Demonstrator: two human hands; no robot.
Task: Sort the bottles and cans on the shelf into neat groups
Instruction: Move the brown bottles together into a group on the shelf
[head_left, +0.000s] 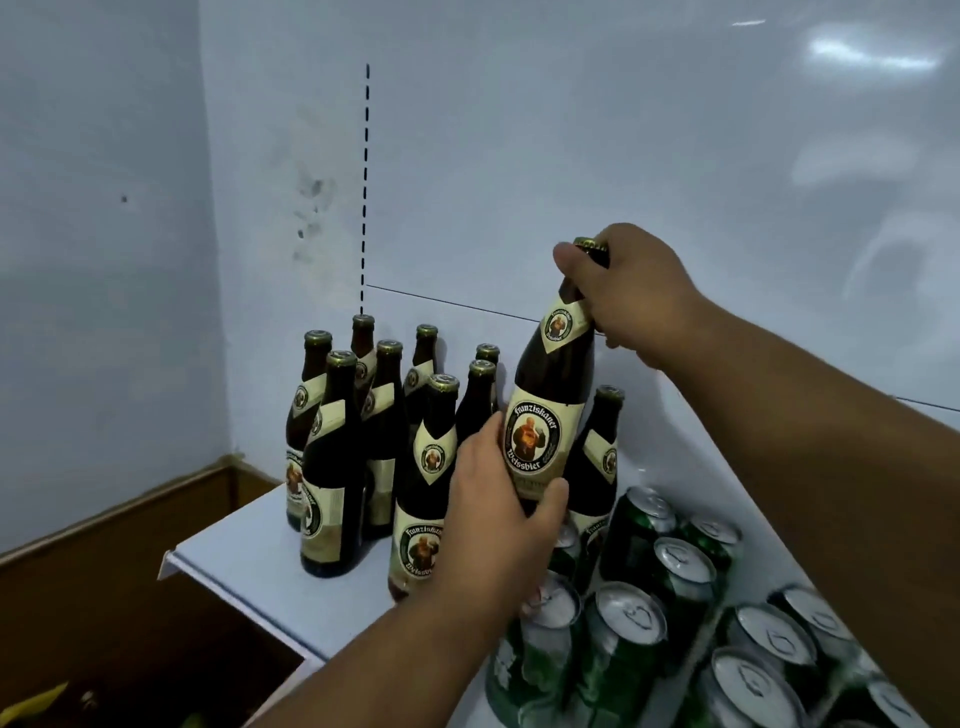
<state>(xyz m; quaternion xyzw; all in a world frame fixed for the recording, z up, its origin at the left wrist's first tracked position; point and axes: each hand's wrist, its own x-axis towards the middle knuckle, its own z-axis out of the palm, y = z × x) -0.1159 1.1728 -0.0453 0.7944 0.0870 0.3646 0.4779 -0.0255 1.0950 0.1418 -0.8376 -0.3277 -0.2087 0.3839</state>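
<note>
Nearest, smooth green cans (670, 597) with dull silver tops are being kept in a tight block on the white shelf (249, 551). Above them a dark glass bottle (550, 410) is being carried, lifted clear and tilted (glossy cream label outward): the left hand (498, 499) is wrapped round its body, the right hand (628, 291) round its capped neck. Beyond, matching bottles (384, 436) are being grouped; the carried one probably needs setting upright beside them

bottles (332, 467): dark brown glass, glossy, with cream paper labels and crimped gold metal caps. cans (639, 654): metal, green printed bodies, glossy, with bare silver tops and pull tabs. shelf (260, 551): smooth white panel, satin finish. back wall (623, 130): smooth, glossy white, reflecting light, smudged in places. box (104, 545): brown, matt cardboard.
</note>
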